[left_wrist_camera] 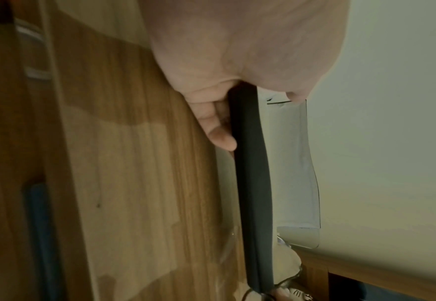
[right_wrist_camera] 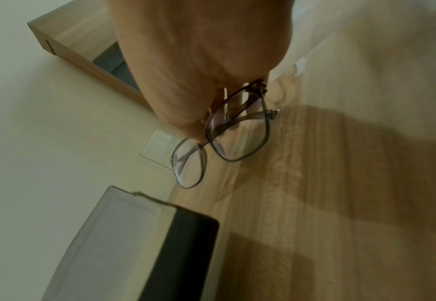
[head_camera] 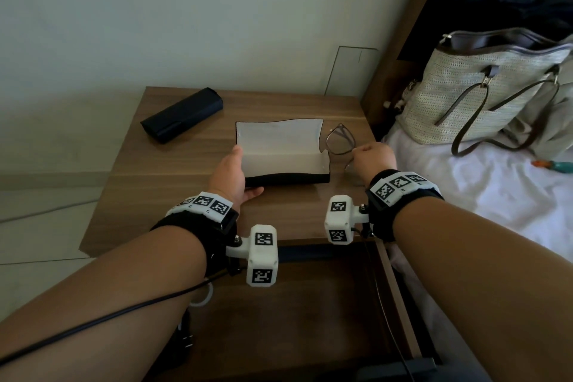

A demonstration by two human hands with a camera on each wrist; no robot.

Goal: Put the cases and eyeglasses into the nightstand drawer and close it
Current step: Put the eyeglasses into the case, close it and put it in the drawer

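Head view: thin brown-framed eyeglasses (head_camera: 340,139), folded, clear-lensed, are pinched in the right hand (head_camera: 373,158) just right of the open black hard case with pale lining (head_camera: 280,150). Judged light and fragile; best held by frame, not lenses. Left hand (head_camera: 231,175) grips the case's left end. Closed black case (head_camera: 182,114) lies behind-left.

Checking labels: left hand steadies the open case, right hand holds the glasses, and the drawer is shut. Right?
Not quite: the drawer is pulled open, as the head view shows. The rest holds: the left hand steadies the open case and the right hand holds the glasses.
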